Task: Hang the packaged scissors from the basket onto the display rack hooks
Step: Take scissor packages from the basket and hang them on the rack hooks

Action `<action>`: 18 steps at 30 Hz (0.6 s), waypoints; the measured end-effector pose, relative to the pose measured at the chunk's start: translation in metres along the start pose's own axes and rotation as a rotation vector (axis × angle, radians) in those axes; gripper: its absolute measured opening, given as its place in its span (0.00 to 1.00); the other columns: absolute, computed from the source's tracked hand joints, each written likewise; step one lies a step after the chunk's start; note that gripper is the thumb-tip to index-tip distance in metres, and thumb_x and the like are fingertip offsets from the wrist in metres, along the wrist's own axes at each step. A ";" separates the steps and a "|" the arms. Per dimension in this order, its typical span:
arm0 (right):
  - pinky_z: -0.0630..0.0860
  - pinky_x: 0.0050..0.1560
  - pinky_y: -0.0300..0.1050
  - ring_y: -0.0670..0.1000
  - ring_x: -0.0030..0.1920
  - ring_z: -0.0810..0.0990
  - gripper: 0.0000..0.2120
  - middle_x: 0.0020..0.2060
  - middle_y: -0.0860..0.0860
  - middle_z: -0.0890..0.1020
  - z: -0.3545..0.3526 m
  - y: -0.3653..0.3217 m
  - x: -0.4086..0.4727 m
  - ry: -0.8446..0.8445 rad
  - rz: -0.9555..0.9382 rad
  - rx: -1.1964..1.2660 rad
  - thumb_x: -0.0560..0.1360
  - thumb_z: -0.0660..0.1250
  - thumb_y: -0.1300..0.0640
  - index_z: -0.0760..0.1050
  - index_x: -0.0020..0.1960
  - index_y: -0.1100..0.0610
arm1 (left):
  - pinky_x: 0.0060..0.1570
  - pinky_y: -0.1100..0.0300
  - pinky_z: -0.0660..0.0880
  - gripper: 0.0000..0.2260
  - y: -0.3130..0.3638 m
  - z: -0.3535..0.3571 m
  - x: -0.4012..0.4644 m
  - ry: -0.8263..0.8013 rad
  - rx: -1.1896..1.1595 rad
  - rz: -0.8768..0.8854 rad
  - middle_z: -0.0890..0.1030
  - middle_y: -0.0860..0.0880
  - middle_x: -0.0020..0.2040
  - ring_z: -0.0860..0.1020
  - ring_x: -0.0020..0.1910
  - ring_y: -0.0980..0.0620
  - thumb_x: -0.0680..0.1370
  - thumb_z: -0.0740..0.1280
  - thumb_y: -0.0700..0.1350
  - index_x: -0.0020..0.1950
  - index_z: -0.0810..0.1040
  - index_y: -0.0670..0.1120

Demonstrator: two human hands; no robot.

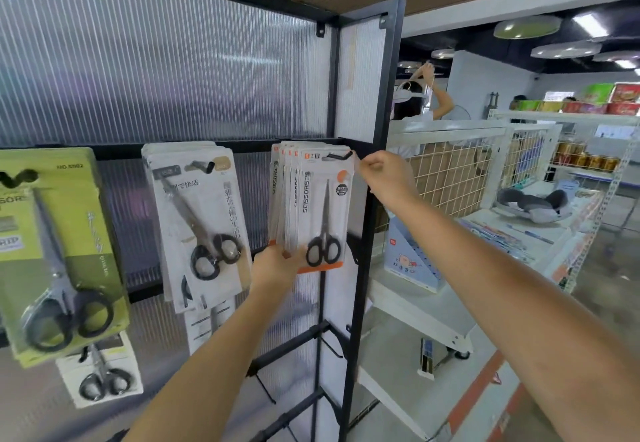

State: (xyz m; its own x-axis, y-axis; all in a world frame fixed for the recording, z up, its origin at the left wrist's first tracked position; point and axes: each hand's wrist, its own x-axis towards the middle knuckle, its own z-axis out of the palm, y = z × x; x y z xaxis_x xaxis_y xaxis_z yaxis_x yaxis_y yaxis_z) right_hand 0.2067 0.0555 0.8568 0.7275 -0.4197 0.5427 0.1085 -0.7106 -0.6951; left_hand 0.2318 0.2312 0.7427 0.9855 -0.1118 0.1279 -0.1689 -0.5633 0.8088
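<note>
Your left hand (277, 266) grips the front scissors pack (323, 209) at its bottom; it hangs upright on the hook (341, 156), your right hand (381, 173) pinched shut just beside that hook

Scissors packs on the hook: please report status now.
Left hand holds bottom of packs. Right hand pinches top corner by hook. Packs on hook. Nothing in the way.
</note>
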 end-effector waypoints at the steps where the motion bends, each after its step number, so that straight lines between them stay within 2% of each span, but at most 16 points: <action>1: 0.74 0.51 0.42 0.49 0.50 0.79 0.10 0.50 0.52 0.82 -0.004 0.002 -0.006 0.000 -0.011 -0.042 0.78 0.63 0.55 0.78 0.53 0.59 | 0.27 0.63 0.62 0.18 -0.001 -0.002 -0.001 0.004 0.006 0.004 0.71 0.51 0.30 0.68 0.28 0.55 0.78 0.63 0.54 0.34 0.70 0.45; 3: 0.70 0.49 0.39 0.50 0.52 0.78 0.10 0.51 0.52 0.82 -0.012 0.005 -0.020 -0.004 -0.031 -0.108 0.79 0.61 0.56 0.79 0.54 0.59 | 0.28 0.60 0.63 0.16 0.001 -0.005 -0.008 0.013 0.030 0.020 0.70 0.50 0.30 0.67 0.28 0.54 0.78 0.63 0.51 0.33 0.69 0.45; 6: 0.72 0.50 0.42 0.52 0.52 0.79 0.11 0.51 0.53 0.82 -0.017 0.013 -0.045 -0.028 -0.042 -0.182 0.78 0.59 0.59 0.78 0.54 0.59 | 0.28 0.61 0.63 0.15 0.006 -0.007 -0.026 0.010 0.101 0.081 0.71 0.50 0.30 0.67 0.28 0.54 0.80 0.60 0.50 0.35 0.69 0.45; 8: 0.75 0.52 0.48 0.55 0.51 0.79 0.11 0.50 0.55 0.82 -0.016 0.019 -0.065 -0.050 -0.056 -0.212 0.78 0.58 0.60 0.78 0.54 0.61 | 0.29 0.62 0.65 0.11 0.010 -0.006 -0.043 -0.021 0.221 0.128 0.73 0.50 0.34 0.71 0.31 0.53 0.81 0.59 0.49 0.44 0.73 0.44; 10: 0.75 0.51 0.53 0.58 0.51 0.79 0.11 0.49 0.59 0.82 -0.016 0.026 -0.091 -0.076 -0.081 -0.223 0.78 0.59 0.60 0.77 0.53 0.64 | 0.34 0.60 0.68 0.10 0.009 0.000 -0.062 -0.004 0.422 0.253 0.77 0.48 0.41 0.74 0.37 0.49 0.81 0.57 0.48 0.53 0.75 0.44; 14: 0.73 0.50 0.54 0.60 0.53 0.77 0.13 0.52 0.61 0.80 -0.026 0.049 -0.153 -0.106 -0.128 -0.329 0.78 0.59 0.59 0.76 0.55 0.65 | 0.42 0.53 0.69 0.12 0.005 0.026 -0.107 -0.006 0.434 0.380 0.79 0.39 0.49 0.77 0.49 0.38 0.81 0.58 0.47 0.53 0.74 0.39; 18: 0.71 0.53 0.52 0.60 0.56 0.76 0.14 0.55 0.60 0.78 -0.038 0.099 -0.220 -0.200 -0.048 -0.406 0.78 0.58 0.58 0.75 0.59 0.64 | 0.44 0.51 0.70 0.11 -0.016 0.081 -0.162 -0.179 0.448 0.408 0.77 0.37 0.52 0.76 0.51 0.37 0.80 0.58 0.44 0.53 0.74 0.37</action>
State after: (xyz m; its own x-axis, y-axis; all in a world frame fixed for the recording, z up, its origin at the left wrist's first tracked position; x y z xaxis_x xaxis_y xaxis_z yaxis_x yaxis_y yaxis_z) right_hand 0.0313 0.0560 0.6869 0.8490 -0.2918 0.4406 -0.0999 -0.9073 -0.4084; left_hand 0.0736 0.1921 0.6622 0.8281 -0.5035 0.2466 -0.5603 -0.7301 0.3911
